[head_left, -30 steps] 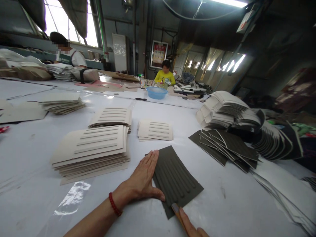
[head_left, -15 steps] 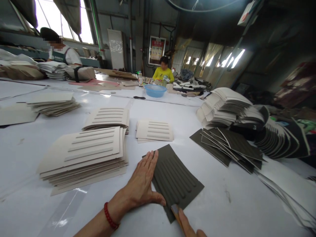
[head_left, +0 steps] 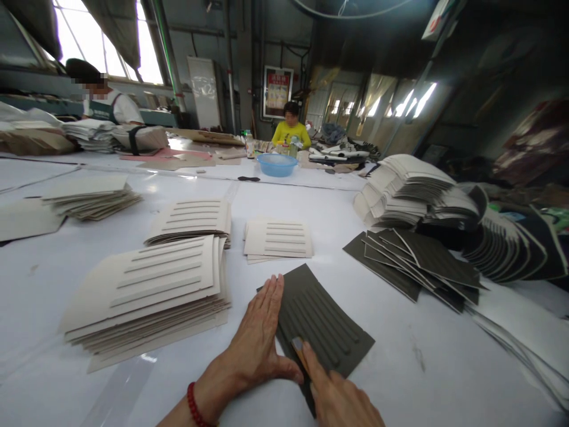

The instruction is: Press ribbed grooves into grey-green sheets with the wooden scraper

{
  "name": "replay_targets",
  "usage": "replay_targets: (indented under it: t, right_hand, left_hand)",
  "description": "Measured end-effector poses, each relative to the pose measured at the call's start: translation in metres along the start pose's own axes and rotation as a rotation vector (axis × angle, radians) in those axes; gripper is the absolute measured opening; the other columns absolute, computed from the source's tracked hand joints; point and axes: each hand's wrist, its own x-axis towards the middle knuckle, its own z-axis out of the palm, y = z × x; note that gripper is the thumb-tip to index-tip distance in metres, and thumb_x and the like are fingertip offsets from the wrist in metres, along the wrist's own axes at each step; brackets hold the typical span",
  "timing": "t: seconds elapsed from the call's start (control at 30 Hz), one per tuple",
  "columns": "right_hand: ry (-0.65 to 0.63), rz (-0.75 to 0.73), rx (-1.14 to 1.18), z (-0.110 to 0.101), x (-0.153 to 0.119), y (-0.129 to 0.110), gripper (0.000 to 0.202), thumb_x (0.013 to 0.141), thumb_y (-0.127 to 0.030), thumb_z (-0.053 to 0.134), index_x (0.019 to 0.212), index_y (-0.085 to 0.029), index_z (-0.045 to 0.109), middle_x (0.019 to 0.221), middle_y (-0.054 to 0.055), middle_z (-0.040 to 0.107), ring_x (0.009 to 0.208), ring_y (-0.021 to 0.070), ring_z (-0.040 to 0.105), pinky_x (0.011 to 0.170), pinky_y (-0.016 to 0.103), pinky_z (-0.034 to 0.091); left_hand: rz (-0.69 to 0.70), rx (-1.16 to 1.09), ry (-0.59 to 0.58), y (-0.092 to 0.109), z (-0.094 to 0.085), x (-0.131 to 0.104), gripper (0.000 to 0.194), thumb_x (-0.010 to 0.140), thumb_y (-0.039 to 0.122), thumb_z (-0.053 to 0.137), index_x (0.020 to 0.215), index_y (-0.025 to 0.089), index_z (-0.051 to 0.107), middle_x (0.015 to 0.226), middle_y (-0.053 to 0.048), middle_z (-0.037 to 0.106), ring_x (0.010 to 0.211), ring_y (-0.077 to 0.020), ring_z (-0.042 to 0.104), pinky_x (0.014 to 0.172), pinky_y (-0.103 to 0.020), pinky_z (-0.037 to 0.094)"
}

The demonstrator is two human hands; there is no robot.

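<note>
A dark grey panel (head_left: 306, 308) with several raised parallel ribs lies slantwise on the white table. Flat on its left edge rests my left hand (head_left: 255, 344), fingers stretched forward and thumb out to the side; a red bead bracelet circles the wrist. My right hand (head_left: 340, 391) is closed around a small flat tool (head_left: 299, 347) with a yellowish-brown handle and a pale tip. The tip touches the panel beside its leftmost rib, just ahead of my left thumb. Most of the handle is hidden in my fingers.
Left of the panel stand stacks of cream ribbed sheets (head_left: 164, 273), with a smaller stack (head_left: 279, 239) behind it. Loose dark panels (head_left: 413, 261) and a pile of pale curved pieces (head_left: 409, 178) lie to the right. Farther back are a blue basin (head_left: 278, 166) and two other people.
My right hand has moved forward and left, sliding the tool's tip from the panel's near end up along its ribs. My left hand stays on the panel's edge.
</note>
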Motion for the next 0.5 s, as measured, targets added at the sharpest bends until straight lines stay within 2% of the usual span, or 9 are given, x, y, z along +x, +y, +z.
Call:
replay_targets:
  t: [0.07, 0.1, 0.17, 0.23, 0.3, 0.33, 0.43, 0.5]
  right_hand:
    - [-0.09, 0.083, 0.018, -0.029, 0.032, -0.021, 0.079, 0.079, 0.001, 0.048, 0.153, -0.018, 0.029, 0.101, 0.015, 0.073, 0.087, 0.0292, 0.072, 0.069, 0.033, 0.056]
    - [-0.085, 0.069, 0.037, -0.043, 0.046, -0.03, 0.086, 0.073, 0.001, 0.058, 0.152, -0.012, 0.028, 0.104, 0.017, 0.071, 0.092, 0.0322, 0.07, 0.074, 0.036, 0.055]
    - [-0.058, 0.038, 0.059, -0.065, 0.068, -0.039, 0.087, 0.068, 0.001, 0.066, 0.149, -0.009, 0.034, 0.105, 0.018, 0.071, 0.096, 0.0337, 0.069, 0.078, 0.037, 0.054]
    - [-0.012, -0.021, 0.076, -0.075, 0.074, -0.033, 0.067, 0.081, -0.007, 0.062, 0.144, -0.014, 0.042, 0.108, 0.015, 0.07, 0.1, 0.0302, 0.067, 0.083, 0.035, 0.051]
    - [0.034, -0.073, 0.079, -0.072, 0.063, -0.014, 0.046, 0.096, -0.018, 0.046, 0.141, -0.024, 0.048, 0.107, 0.01, 0.071, 0.101, 0.0258, 0.067, 0.083, 0.033, 0.05]
    - [0.057, -0.077, 0.057, -0.065, 0.053, -0.002, 0.043, 0.099, -0.021, 0.041, 0.14, -0.029, 0.049, 0.103, 0.007, 0.072, 0.097, 0.0246, 0.069, 0.08, 0.032, 0.051]
    - [0.09, -0.027, -0.118, -0.037, 0.009, 0.037, 0.051, 0.096, -0.019, 0.045, 0.142, -0.041, 0.045, 0.087, 0.002, 0.07, 0.073, 0.023, 0.072, 0.059, 0.027, 0.05]
    - [0.118, -0.093, -0.212, -0.017, -0.021, 0.058, 0.063, 0.092, -0.012, 0.044, 0.146, -0.043, 0.038, 0.085, 0.0, 0.068, 0.06, 0.019, 0.07, 0.048, 0.024, 0.046]
  left_hand:
    - [0.015, -0.009, 0.034, 0.0, 0.001, 0.0, 0.152, 0.053, 0.054, 0.088, 0.149, 0.023, -0.025, 0.161, -0.021, 0.002, 0.146, -0.0427, 0.011, 0.114, -0.062, 0.025]
    - [0.022, -0.011, 0.049, 0.0, 0.001, 0.0, 0.149, 0.055, 0.051, 0.088, 0.149, 0.022, -0.025, 0.161, -0.021, 0.002, 0.146, -0.0419, 0.011, 0.115, -0.061, 0.025]
    - [0.034, -0.014, 0.069, -0.001, 0.002, 0.0, 0.151, 0.054, 0.052, 0.088, 0.149, 0.022, -0.025, 0.161, -0.022, 0.002, 0.146, -0.0421, 0.012, 0.115, -0.061, 0.025]
    - [0.038, -0.008, 0.071, -0.003, 0.003, -0.001, 0.159, 0.046, 0.059, 0.09, 0.148, 0.022, -0.026, 0.16, -0.024, 0.002, 0.146, -0.0437, 0.012, 0.114, -0.063, 0.026]
    - [0.041, 0.005, 0.063, -0.006, 0.004, -0.001, 0.162, 0.042, 0.065, 0.089, 0.148, 0.023, -0.027, 0.16, -0.024, 0.003, 0.145, -0.0446, 0.013, 0.113, -0.064, 0.026]
    - [0.045, 0.011, 0.058, -0.007, 0.004, -0.001, 0.162, 0.043, 0.068, 0.087, 0.148, 0.023, -0.027, 0.16, -0.024, 0.003, 0.145, -0.0447, 0.013, 0.113, -0.064, 0.026]
    - [0.057, 0.02, 0.04, -0.008, 0.003, 0.0, 0.158, 0.045, 0.076, 0.08, 0.148, 0.022, -0.026, 0.16, -0.025, 0.003, 0.146, -0.0443, 0.011, 0.114, -0.064, 0.025]
    - [0.05, 0.021, 0.027, -0.008, 0.002, 0.0, 0.156, 0.046, 0.078, 0.078, 0.149, 0.022, -0.025, 0.16, -0.024, 0.003, 0.146, -0.0435, 0.011, 0.114, -0.063, 0.024]
